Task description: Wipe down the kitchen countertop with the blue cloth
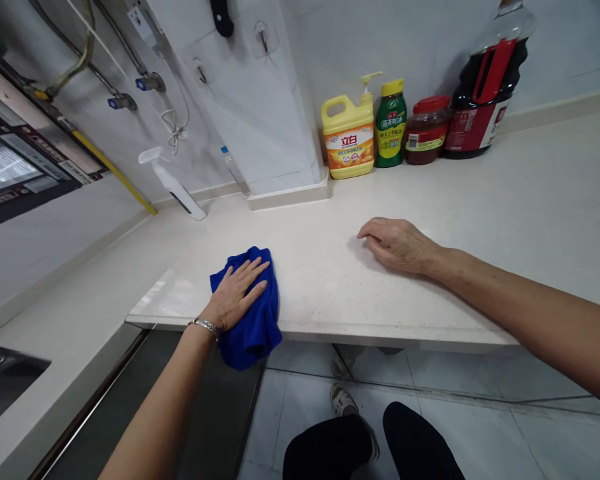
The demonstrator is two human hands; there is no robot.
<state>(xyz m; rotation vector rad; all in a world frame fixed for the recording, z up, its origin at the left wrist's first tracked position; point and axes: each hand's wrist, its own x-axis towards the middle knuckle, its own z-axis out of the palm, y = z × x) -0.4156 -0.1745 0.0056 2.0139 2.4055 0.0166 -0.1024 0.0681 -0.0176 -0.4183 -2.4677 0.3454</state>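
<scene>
My left hand [239, 293] lies flat with its fingers stretched out on a blue cloth [253, 337]. The cloth is spread on the white countertop [310, 267], and its lower part hangs over the front edge. A bracelet [206, 327] circles my left wrist. Farther right, my right hand [397, 245] is held low at the countertop with its fingers curled inward. Nothing shows between those fingers, though the palm side is mostly hidden. Small dark specks lie on the countertop between my right hand and the front edge.
Against the back wall stand a yellow pump jug [350, 143], a green bottle [391, 127], a red-lidded jar [427, 133] and a large dark bottle [480, 93]. A white spray bottle [177, 190] leans at the left corner. A wall pillar [290, 133] juts forward. A sink [10, 387] sits lower left.
</scene>
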